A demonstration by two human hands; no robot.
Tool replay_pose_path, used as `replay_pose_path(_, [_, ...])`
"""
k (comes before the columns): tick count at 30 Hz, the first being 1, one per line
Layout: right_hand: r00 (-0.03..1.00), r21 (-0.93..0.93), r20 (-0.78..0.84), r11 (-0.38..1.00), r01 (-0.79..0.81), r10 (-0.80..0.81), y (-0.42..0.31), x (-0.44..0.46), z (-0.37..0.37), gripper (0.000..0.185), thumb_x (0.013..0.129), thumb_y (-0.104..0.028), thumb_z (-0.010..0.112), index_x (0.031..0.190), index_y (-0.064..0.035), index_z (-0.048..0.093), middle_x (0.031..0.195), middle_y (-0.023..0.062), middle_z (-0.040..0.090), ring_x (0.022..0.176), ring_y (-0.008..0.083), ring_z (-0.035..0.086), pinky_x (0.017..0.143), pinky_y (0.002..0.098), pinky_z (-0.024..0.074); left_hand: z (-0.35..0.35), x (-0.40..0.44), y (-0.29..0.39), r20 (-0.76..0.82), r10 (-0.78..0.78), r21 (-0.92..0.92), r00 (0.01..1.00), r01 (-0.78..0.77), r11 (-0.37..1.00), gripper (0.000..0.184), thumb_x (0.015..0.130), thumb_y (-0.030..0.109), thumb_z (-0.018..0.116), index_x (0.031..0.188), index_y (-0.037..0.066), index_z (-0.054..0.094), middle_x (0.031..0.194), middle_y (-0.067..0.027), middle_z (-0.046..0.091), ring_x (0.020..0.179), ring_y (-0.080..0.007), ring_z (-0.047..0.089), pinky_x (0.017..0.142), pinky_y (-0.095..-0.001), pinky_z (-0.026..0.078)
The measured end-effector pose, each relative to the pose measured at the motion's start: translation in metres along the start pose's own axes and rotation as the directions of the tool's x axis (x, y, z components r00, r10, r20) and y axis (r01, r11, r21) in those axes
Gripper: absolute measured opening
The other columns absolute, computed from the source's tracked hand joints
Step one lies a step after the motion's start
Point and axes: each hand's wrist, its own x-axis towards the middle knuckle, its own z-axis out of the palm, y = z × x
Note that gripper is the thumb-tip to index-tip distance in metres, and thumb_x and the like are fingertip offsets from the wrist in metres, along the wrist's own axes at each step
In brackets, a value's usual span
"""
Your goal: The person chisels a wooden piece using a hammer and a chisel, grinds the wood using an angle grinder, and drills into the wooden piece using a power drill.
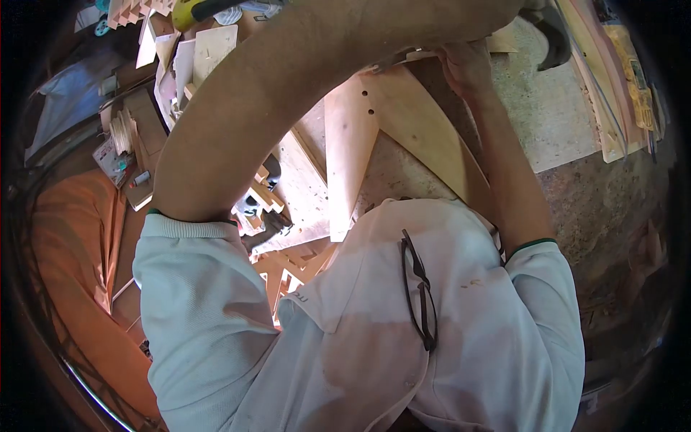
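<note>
My left arm crosses the top of the view to the right. At the top edge my left hand (500, 13) is mostly cut off, with a hammer (553, 42) at it; the dark curved claw juts out beyond the hand. Below that forearm, my right hand (468, 70) is closed with bent fingers beside the far end of the joined boards. Its fingertips are hidden, so what they pinch does not show. Two light wooden boards, a left one (347, 147) and a right one (421, 119), meet in a V before my belly. Two dark round holes or spots show near their joint.
The worn worktop (533, 108) carries long wooden strips (601, 86) and a yellow tool (637, 75) at the right. Wood offcuts (216, 50) and a yellow-black tool (193, 13) lie upper left. Orange cloth (75, 237) hangs left. Eyeglasses (419, 291) hang on my shirt.
</note>
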Motion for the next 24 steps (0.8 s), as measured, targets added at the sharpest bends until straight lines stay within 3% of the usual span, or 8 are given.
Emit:
replay_pose_path(5, [0.973, -0.408, 0.159, 0.886, 0.221, -0.17, -0.002, 0.003, -0.008, 0.022, 0.092, -0.007, 0.072, 0.113, -0.0048, 0.07, 0.111, 0.0079, 0.072, 0.102, 0.0246, 0.07, 0.088, 0.0357, 0.0536, -0.023, 0.004, 0.011, 0.345, -0.186, 0.154, 0.92, 0.14, 0.978, 0.022, 0.091, 0.011, 0.057, 0.097, 0.004, 0.076, 0.087, -0.0201, 0.073, 0.084, -0.0345, 0.073, 0.073, -0.0448, 0.058])
replay_pose_path(8, [0.997, -0.25, 0.076, 0.967, 0.042, -0.023, -0.003, -0.001, -0.006, 0.015, 0.095, -0.011, 0.07, 0.107, -0.0027, 0.07, 0.104, 0.0071, 0.072, 0.096, 0.0202, 0.069, 0.085, 0.034, 0.0537, -0.045, 0.025, 0.045, 0.43, -0.52, 0.188, 0.738, 0.49, 0.851, 0.021, 0.091, 0.009, 0.057, 0.095, 0.004, 0.076, 0.086, -0.0201, 0.073, 0.083, -0.0342, 0.073, 0.073, -0.0444, 0.058])
replay_pose_path(10, [0.991, -0.237, 0.054, 0.963, 0.132, -0.123, -0.005, -0.001, 0.004, 0.015, 0.097, -0.015, 0.068, 0.101, -0.001, 0.07, 0.096, 0.007, 0.073, 0.088, 0.0172, 0.069, 0.082, 0.0321, 0.0538, -0.043, 0.023, 0.043, 0.386, -0.497, 0.134, 0.777, 0.486, 0.864, 0.02, 0.091, 0.007, 0.057, 0.095, 0.004, 0.076, 0.086, -0.0203, 0.073, 0.083, -0.0343, 0.073, 0.073, -0.0435, 0.059])
replay_pose_path(13, [0.999, 0.026, 0.031, 1.0, -0.013, 0.012, -0.004, 0.002, 0.001, 0.014, 0.093, -0.007, 0.071, 0.107, -0.0048, 0.07, 0.105, 0.0062, 0.073, 0.099, 0.0195, 0.069, 0.087, 0.0343, 0.0546, -0.023, -0.005, 0.009, 0.248, -0.116, 0.085, 0.962, 0.097, 0.992, 0.019, 0.09, 0.006, 0.058, 0.095, 0.004, 0.076, 0.085, -0.0207, 0.073, 0.082, -0.0344, 0.073, 0.074, -0.0426, 0.059])
replay_pose_path(16, [0.994, 0.245, 0.032, 0.964, -0.106, 0.101, -0.001, 0.001, 0.002, 0.021, 0.09, -0.006, 0.073, 0.111, -0.0068, 0.07, 0.109, 0.0062, 0.073, 0.104, 0.0212, 0.07, 0.089, 0.0353, 0.0547, -0.04, 0.001, 0.013, 0.42, -0.183, 0.196, 0.889, 0.108, 0.975, 0.019, 0.09, 0.007, 0.059, 0.097, 0.004, 0.076, 0.084, -0.0199, 0.073, 0.082, -0.0343, 0.073, 0.074, -0.0433, 0.059])
replay_pose_path(17, [0.993, -0.102, 0.083, 0.99, 0.094, -0.086, 0.002, 0.001, -0.002, 0.021, 0.089, -0.006, 0.074, 0.11, -0.0074, 0.071, 0.109, 0.007, 0.073, 0.105, 0.0229, 0.069, 0.089, 0.0363, 0.0545, -0.038, 0.005, 0.015, 0.423, -0.225, 0.19, 0.877, 0.157, 0.969, 0.019, 0.09, 0.007, 0.059, 0.097, 0.004, 0.076, 0.084, -0.0195, 0.073, 0.082, -0.0343, 0.073, 0.074, -0.0436, 0.059])
replay_pose_path(19, [0.874, -0.652, 0.354, 0.582, 0.486, -0.333, 0.001, 0.005, -0.011, 0.022, 0.086, -0.006, 0.075, 0.108, -0.0087, 0.072, 0.11, 0.0085, 0.073, 0.105, 0.0262, 0.069, 0.09, 0.0384, 0.0541, -0.031, 0.002, 0.024, 0.301, -0.263, 0.186, 0.917, 0.213, 0.959, 0.019, 0.089, 0.009, 0.061, 0.099, 0.005, 0.077, 0.084, -0.019, 0.073, 0.081, -0.0342, 0.073, 0.073, -0.0439, 0.059])
replay_pose_path(24, [0.94, -0.457, 0.204, 0.823, 0.337, -0.272, 0.003, 0.001, -0.003, 0.02, 0.084, -0.007, 0.073, 0.104, -0.0097, 0.075, 0.106, 0.012, 0.073, 0.101, 0.0356, 0.067, 0.09, 0.0454, 0.0522, -0.041, -0.011, 0.025, 0.293, -0.125, 0.09, 0.948, 0.103, 0.991, 0.022, 0.086, 0.012, 0.063, 0.102, 0.006, 0.078, 0.086, -0.0196, 0.073, 0.081, -0.0348, 0.073, 0.073, -0.0436, 0.059])
